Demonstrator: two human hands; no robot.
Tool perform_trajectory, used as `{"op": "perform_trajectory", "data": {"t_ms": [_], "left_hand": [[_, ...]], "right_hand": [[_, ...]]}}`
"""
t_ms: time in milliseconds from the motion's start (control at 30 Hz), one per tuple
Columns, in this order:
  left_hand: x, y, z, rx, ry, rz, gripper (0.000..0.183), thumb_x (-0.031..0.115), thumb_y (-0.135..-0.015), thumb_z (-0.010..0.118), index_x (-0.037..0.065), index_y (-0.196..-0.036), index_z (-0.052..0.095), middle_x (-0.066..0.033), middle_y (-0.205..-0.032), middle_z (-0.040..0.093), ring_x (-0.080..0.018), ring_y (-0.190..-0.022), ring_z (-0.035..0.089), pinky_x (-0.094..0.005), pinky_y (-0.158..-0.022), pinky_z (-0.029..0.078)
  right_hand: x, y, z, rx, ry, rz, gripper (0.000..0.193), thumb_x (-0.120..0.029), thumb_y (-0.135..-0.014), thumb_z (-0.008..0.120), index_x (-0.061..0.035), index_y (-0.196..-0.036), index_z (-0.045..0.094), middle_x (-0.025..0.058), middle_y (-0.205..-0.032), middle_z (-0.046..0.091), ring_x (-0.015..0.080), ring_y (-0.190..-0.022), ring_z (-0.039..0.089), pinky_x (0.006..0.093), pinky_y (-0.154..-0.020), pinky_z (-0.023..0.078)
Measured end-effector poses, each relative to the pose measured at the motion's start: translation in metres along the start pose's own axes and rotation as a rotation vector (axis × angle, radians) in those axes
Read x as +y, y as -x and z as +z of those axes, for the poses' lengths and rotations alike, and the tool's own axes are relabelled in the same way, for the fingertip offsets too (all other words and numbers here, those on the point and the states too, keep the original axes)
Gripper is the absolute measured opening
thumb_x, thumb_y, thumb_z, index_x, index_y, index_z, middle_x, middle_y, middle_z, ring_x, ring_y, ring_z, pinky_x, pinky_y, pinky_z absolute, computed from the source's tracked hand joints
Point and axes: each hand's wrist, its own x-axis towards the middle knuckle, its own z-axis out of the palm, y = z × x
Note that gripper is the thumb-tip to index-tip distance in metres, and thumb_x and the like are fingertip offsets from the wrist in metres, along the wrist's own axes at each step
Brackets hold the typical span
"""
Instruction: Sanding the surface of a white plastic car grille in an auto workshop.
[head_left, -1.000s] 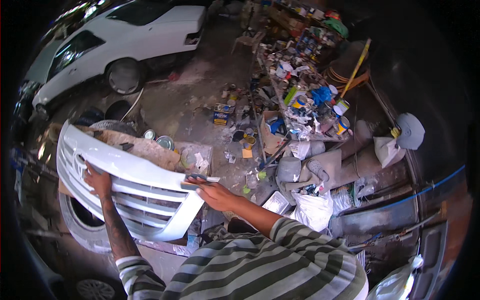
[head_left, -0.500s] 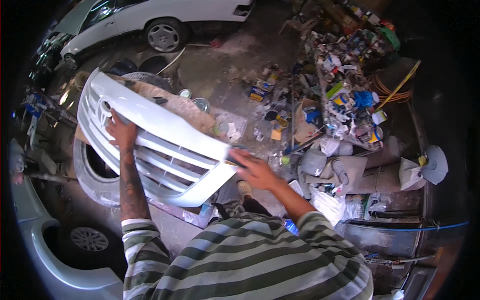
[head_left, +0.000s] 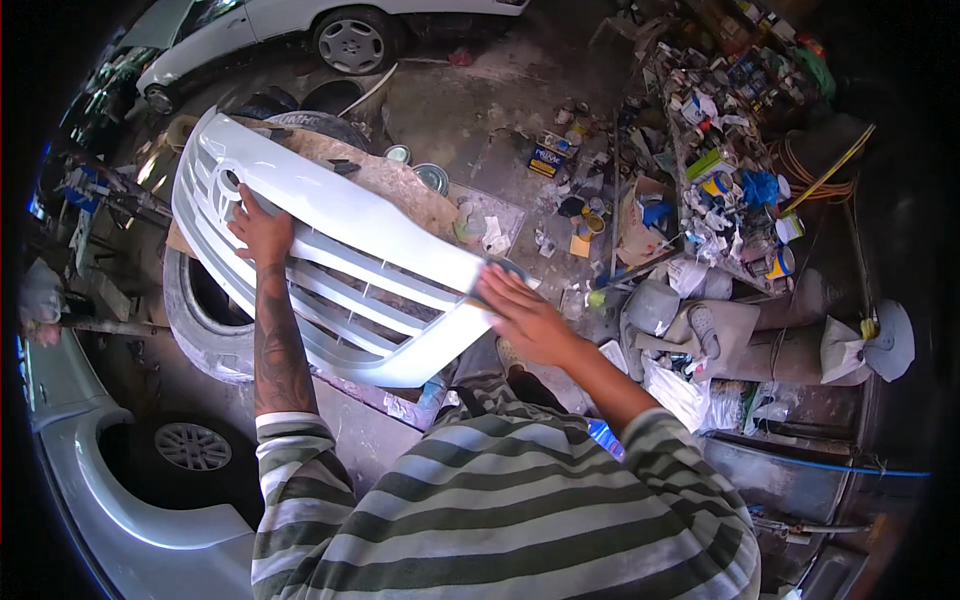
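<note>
A glossy white car grille [head_left: 400,240] lies tilted in front of me, with slatted openings and a round emblem ring near its left end. My left hand [head_left: 264,232] rests on it beside the ring, fingers spread, the index finger reaching to the ring's edge. At the right end my right hand [head_left: 530,318] presses flat fingers over a dark sanding pad [head_left: 514,270] on the grille's corner. Most of the pad is hidden under the fingers, so its exact kind is unclear.
Tyres, one of them a dusty grey tyre [head_left: 215,345], and a cardboard sheet [head_left: 400,190] lie under the grille. A cluttered bench [head_left: 690,160] with cans and rags stands at the right. A white car [head_left: 290,30] is at the back, a silver car body [head_left: 110,480] at lower left.
The whole view has shifted, so the scene sits slightly higher and further right. My right hand stays at the grille's right corner with the pad; my left hand keeps its place by the ring.
</note>
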Motion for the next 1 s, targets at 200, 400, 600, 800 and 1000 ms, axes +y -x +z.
{"op": "perform_trajectory", "data": {"t_ms": [200, 400, 600, 800, 1000], "left_hand": [[0.005, 0.001, -0.001, 0.000, 0.013, 0.022, 0.100, 0.035, -0.077, 0.070, 0.031, -0.161, 0.016, -0.0200, -0.164, 0.018, -0.0505, -0.150, 0.010, -0.0808, -0.107, 0.013], [0.002, -0.001, -0.001, -0.001, -0.001, 0.008, 0.098, 0.038, -0.078, 0.069, 0.030, -0.161, 0.017, -0.0196, -0.164, 0.018, -0.0502, -0.150, 0.009, -0.0798, -0.108, 0.013], [0.002, 0.000, -0.003, -0.006, 0.008, 0.004, 0.098, 0.040, -0.078, 0.068, 0.029, -0.161, 0.017, -0.0201, -0.165, 0.018, -0.0503, -0.151, 0.009, -0.0792, -0.109, 0.011], [0.010, 0.003, -0.005, -0.018, 0.012, 0.000, 0.098, 0.043, -0.079, 0.069, 0.029, -0.161, 0.017, -0.0206, -0.165, 0.017, -0.0501, -0.151, 0.008, -0.0787, -0.109, 0.011], [0.005, -0.001, -0.001, -0.011, -0.011, -0.002, 0.100, 0.047, -0.079, 0.070, 0.030, -0.161, 0.017, -0.0200, -0.164, 0.019, -0.0495, -0.151, 0.009, -0.0787, -0.109, 0.012]], "right_hand": [[0.009, 0.023, 0.026, 0.178, 0.260, 0.151, 0.058, -0.020, -0.102, 0.049, -0.0015, -0.155, 0.034, 0.0197, -0.164, 0.025, 0.0315, -0.154, 0.021, 0.0447, -0.125, 0.015], [-0.003, 0.032, 0.061, 0.114, 0.277, -0.011, 0.063, -0.013, -0.096, 0.053, 0.0037, -0.154, 0.032, 0.0229, -0.162, 0.027, 0.0347, -0.153, 0.022, 0.0457, -0.125, 0.015], [-0.016, 0.037, 0.084, 0.184, 0.269, -0.043, 0.069, -0.013, -0.092, 0.057, 0.0048, -0.154, 0.031, 0.0235, -0.160, 0.031, 0.0370, -0.152, 0.023, 0.0503, -0.124, 0.017], [0.004, 0.047, 0.060, 0.272, 0.426, 0.025, 0.071, -0.015, -0.091, 0.060, 0.0050, -0.153, 0.033, 0.0222, -0.161, 0.030, 0.0347, -0.152, 0.024, 0.0506, -0.124, 0.019], [0.013, 0.050, 0.053, 0.233, 0.402, 0.001, 0.070, -0.014, -0.087, 0.063, 0.0053, -0.150, 0.038, 0.0183, -0.159, 0.037, 0.0326, -0.151, 0.028, 0.0513, -0.124, 0.018]]}}
